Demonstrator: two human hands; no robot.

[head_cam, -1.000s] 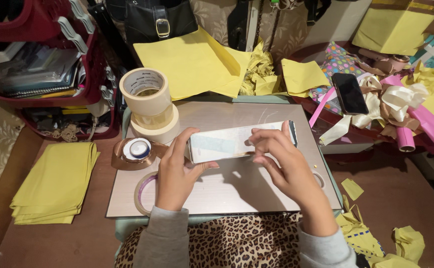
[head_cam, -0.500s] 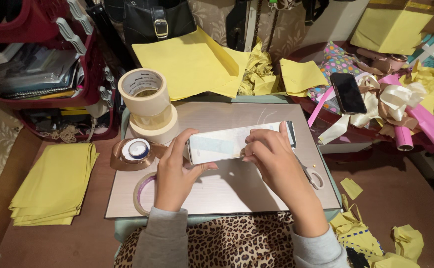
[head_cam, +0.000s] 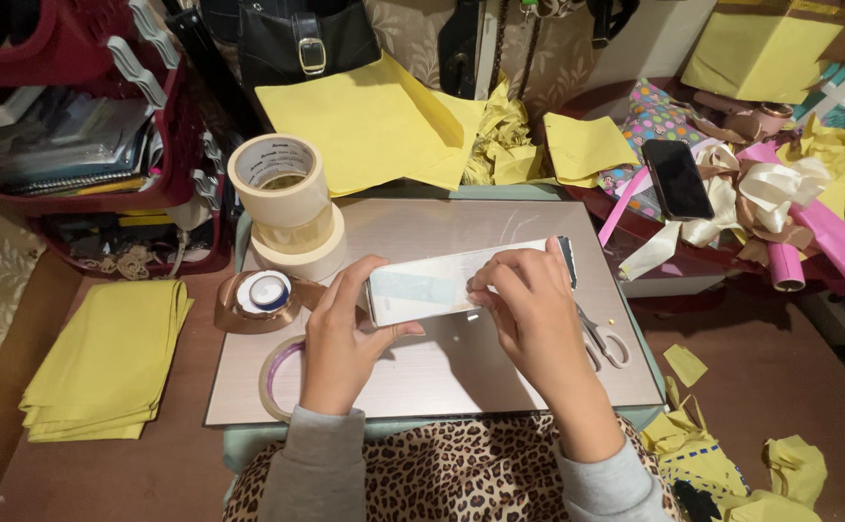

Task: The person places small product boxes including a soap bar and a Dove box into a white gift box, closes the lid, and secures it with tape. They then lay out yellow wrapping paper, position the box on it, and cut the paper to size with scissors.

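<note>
White flat box (head_cam: 442, 283) is hovering over the near board (head_cam: 461, 372), looking light and stiff; left hand (head_cam: 340, 333) is gripping its left end, right hand (head_cam: 529, 309) pinching its lower edge, the sensible holds.

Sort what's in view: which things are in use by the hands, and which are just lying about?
In use: left hand, right hand, both holding the white box over the board.

Lying about: tape rolls, scissors, phone, folded yellow paper, ribbons.
</note>
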